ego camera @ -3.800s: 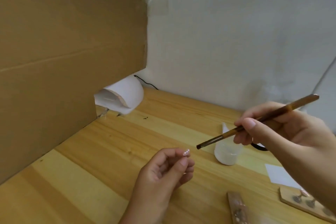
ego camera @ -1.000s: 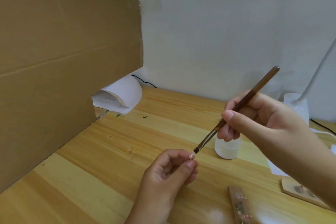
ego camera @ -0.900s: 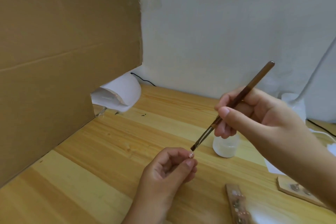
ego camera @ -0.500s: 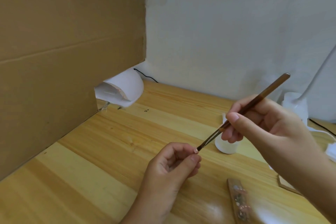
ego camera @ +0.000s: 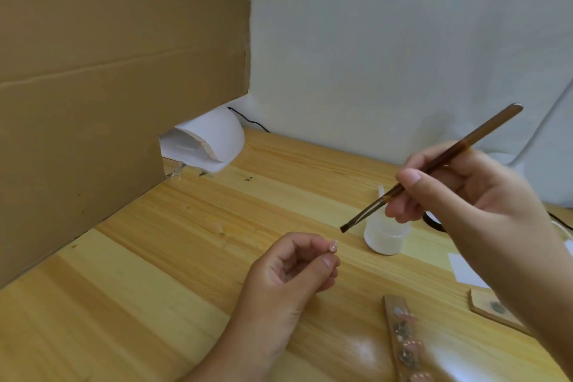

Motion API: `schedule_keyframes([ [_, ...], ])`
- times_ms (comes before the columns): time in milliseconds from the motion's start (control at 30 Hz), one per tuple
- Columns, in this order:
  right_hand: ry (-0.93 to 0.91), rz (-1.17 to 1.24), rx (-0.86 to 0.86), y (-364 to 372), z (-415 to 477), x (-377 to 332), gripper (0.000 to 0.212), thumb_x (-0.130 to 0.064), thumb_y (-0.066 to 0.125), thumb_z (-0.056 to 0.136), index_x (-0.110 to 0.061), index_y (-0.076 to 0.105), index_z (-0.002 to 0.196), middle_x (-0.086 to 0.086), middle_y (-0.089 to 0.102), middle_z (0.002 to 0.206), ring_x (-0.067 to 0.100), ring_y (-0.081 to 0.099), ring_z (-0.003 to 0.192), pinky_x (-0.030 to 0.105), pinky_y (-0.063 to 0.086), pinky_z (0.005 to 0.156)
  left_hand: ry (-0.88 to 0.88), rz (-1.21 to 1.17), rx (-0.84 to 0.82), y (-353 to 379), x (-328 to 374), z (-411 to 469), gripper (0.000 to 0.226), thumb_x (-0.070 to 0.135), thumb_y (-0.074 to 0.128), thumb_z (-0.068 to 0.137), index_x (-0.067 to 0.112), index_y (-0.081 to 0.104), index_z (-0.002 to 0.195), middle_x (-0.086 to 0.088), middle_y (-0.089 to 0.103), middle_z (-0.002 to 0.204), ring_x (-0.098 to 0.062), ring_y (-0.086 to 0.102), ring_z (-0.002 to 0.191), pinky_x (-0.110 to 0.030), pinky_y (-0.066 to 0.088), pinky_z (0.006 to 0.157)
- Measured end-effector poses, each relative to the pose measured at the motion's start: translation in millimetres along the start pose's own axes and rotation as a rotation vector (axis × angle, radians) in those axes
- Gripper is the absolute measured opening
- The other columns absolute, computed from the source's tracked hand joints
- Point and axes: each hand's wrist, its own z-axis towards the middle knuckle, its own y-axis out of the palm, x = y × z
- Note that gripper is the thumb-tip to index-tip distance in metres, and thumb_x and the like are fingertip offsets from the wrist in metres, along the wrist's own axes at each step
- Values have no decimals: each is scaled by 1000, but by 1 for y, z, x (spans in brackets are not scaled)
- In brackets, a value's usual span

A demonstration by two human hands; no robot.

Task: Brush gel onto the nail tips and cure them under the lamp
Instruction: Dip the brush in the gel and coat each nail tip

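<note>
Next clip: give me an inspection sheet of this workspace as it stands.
Surface: wooden table, a few dark specks near the back.
Job's things: brush, its bristles apart from the nail tip; lamp at back left; strip carrying nail tips; second strip partly hidden.
Clutter: white bottle; paper.
Grippers: left hand pinches the nail tip; right hand grips the brush.
Cables: black cable behind the lamp; another by the bottle.
Surroundings: cardboard panel on the left; white wall.
</note>
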Motion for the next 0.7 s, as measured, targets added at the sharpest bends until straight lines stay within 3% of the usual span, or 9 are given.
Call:
schedule_keyframes([
  [200,69,14,-27,-6,2,3,25,-33,64,75,-13,66,90,11,71,67,16,68,61,17,53,60,6,82,-11,-2,-2,-1,10,19,81,72,27,76,75,7,70,73,-3,64,70,-14,51,66],
  [333,79,19,-98,-4,1,4,26,-33,65,75,-11,65,89,11,71,67,15,67,61,18,53,60,4,96,-18,-3,-2,-2,10,26,74,66,28,75,77,9,68,72,-2,63,71,-13,50,67],
  [433,84,-11,-127,-1,-1,7,26,-36,65,75,-13,65,89,9,72,68,14,68,62,19,54,62,-4,100,-9,-2,-2,-2,9,23,81,71,28,75,75,8,67,70,-3,62,69,-13,50,66],
  [700,14,-55,-59,-3,-2,6,15,-24,64,83,-12,65,90,5,73,72,12,71,67,16,54,64,-14,57,-9,-2,-2,-3,17,30,80,62,25,76,78,1,74,83,-7,68,79,-14,52,69],
])
